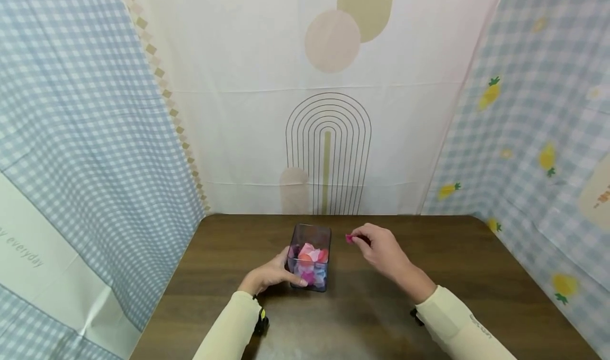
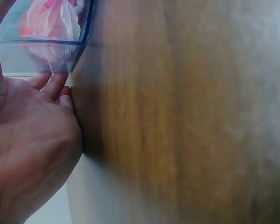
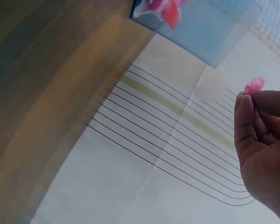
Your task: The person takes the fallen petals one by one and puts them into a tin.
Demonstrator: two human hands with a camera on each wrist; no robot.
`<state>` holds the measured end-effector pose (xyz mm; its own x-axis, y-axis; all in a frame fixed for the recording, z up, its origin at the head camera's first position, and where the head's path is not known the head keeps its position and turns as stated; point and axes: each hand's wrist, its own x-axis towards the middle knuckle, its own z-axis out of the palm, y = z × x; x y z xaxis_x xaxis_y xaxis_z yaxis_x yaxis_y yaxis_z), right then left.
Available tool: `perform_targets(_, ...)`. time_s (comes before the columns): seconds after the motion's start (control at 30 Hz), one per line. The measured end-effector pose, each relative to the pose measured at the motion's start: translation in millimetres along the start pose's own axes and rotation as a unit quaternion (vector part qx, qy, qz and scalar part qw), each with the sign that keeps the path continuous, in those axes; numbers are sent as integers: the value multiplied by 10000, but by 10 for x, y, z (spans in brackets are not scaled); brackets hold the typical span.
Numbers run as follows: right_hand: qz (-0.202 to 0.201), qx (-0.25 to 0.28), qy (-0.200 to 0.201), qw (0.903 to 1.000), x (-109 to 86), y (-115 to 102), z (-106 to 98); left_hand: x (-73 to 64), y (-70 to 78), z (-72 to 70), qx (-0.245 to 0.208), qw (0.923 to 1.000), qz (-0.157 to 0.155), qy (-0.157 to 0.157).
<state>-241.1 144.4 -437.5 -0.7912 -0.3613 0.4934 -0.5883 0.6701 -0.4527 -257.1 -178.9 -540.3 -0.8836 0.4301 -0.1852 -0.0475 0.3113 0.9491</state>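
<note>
A see-through, dark-tinted plastic box (image 1: 310,233) stands tilted on the table, filled partway with pink, orange, white and bluish petal-like pieces (image 1: 310,257). My left hand (image 1: 270,274) grips the box from its left side, thumb across the front and fingers behind. In the left wrist view its fingers (image 2: 56,86) lie along the box wall, low by the tabletop. Right of the box and above the table, my right hand (image 1: 381,249) pinches a small deep-pink petal (image 1: 349,239) between thumb and fingertips. The right wrist view shows this petal (image 3: 255,85) sticking out past the fingertips.
The brown wooden table (image 1: 229,243) reaches back to a pale cloth (image 1: 248,137) printed with arches. Blue checked cloths hang on the left (image 1: 105,111) and right (image 1: 514,137).
</note>
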Motion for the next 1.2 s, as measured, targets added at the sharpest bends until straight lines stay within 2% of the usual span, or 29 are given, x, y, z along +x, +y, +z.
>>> perform_targets(0.63,346,97,46,9993,-100,45,74,-12,28,-23,80,9999,-69,58)
perform_targets(0.93,-115,306,206,9993,-14,-80,149,-10,31,-20,104,9999,-52,83)
perform_targets(1.13,-295,270,3,9992,98,-195,355,-13,29,-20,54,10000,-68,37)
perform_targets(1.2,-381,114,-59,9992,137,-227,443,-13,26,-20,14,10000,-87,33)
